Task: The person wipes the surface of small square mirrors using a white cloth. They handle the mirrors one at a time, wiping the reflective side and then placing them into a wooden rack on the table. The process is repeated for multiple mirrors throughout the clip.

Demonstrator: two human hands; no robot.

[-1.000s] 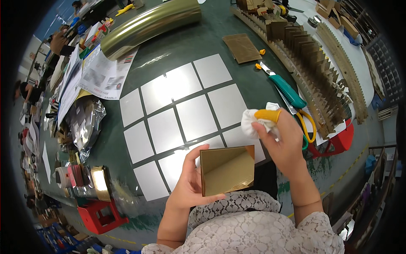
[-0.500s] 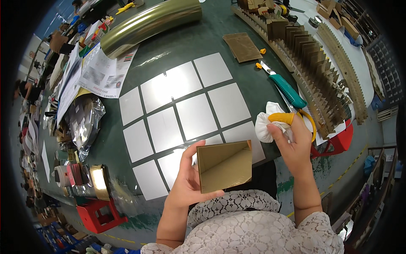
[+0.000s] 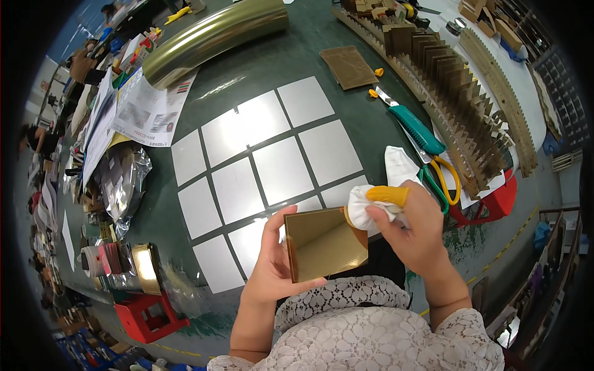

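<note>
Left hand (image 3: 271,267) tight around gold plate (image 3: 325,247), thumb low; right hand (image 3: 417,227) tight on white cloth (image 3: 360,209)

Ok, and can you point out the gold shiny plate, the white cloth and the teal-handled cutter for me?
Gold shiny plate (image 3: 326,248): head view, middle of its reflective face.
White cloth (image 3: 360,212): head view, the bunched part near the plate.
Teal-handled cutter (image 3: 417,129): head view, middle of its handle.
</note>
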